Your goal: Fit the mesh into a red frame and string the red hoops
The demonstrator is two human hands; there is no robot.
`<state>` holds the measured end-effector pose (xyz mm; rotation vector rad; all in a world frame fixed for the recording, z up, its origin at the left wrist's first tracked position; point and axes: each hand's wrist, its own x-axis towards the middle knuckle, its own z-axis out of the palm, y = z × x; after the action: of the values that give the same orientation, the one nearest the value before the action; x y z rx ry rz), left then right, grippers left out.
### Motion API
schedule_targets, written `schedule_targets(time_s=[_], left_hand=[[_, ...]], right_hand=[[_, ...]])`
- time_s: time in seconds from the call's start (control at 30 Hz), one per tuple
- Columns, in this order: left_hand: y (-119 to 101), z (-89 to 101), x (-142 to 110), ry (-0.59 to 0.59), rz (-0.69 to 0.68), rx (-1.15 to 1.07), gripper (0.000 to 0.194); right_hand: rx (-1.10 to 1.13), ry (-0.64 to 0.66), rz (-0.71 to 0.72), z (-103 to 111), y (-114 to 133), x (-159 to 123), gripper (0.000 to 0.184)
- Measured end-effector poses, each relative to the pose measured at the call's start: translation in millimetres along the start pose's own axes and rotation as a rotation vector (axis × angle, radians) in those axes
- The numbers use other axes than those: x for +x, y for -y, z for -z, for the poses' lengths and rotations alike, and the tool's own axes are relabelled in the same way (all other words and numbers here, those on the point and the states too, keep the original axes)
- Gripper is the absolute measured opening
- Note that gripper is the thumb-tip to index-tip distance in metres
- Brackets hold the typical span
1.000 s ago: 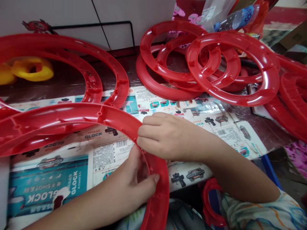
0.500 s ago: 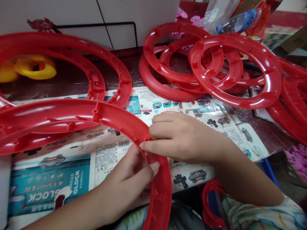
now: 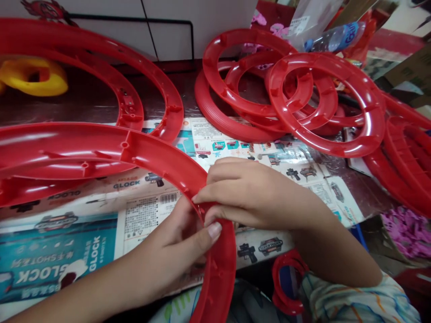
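A large red plastic ring (image 3: 128, 148) lies across the printed paper and curves down over the table's near edge. My left hand (image 3: 178, 246) grips its inner rim, thumb pressed on the top face near the bend. My right hand (image 3: 249, 193) rests curled on the ring's outer side, fingertips pinched at the same spot beside my left thumb. What the fingertips press there is too small to make out.
A pile of smaller red rings (image 3: 292, 89) lies at the back right, more red rings (image 3: 407, 152) at the far right. Another large ring (image 3: 148, 80) lies behind. A yellow toy (image 3: 33, 76) sits back left. Printed cardboard sheets (image 3: 67, 242) cover the table.
The large ring has slid slightly left and up in view. My left thumb moved up the ring toward my right fingertips, which now pinch closer to it.
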<state>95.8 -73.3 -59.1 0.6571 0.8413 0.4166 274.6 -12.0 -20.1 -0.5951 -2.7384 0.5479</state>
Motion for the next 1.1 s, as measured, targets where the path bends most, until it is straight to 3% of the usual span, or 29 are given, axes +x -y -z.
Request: schedule_targets(time_s=[0.13, 0.27, 0.53, 0.7, 0.9, 1.1], left_hand=[[2.2, -2.7, 0.6, 0.013, 0.03, -0.091, 0.04], [5.5, -3.7, 2.9, 0.082, 0.033, -0.164, 0.041], [4.8, 0.7, 2.3, 0.055, -0.088, 0.047, 0.038], [7.0, 3.4, 0.4, 0.132, 0.076, 0.056, 0.042], [14.8, 5.2, 2.9, 0.122, -0.091, 0.132, 0.033], [9.0, 1.7, 4.9, 0.171, 0.128, -0.017, 0.046]], right_hand=[[0.036, -0.067, -0.041, -1.0, 1.4, -1.1, 0.017], [0.155, -0.05, -0.046, 2.6, 1.2, -1.3, 0.014], [0.297, 0.026, -0.043, 7.3, -0.5, 1.4, 0.012], [0.275, -0.039, -0.118, 2.4, 1.9, 2.9, 0.012], [0.224, 0.006, -0.036, 4.4, -1.0, 2.9, 0.017], [-0.011, 0.017, 0.092, 2.3, -7.2, -4.6, 0.025]])
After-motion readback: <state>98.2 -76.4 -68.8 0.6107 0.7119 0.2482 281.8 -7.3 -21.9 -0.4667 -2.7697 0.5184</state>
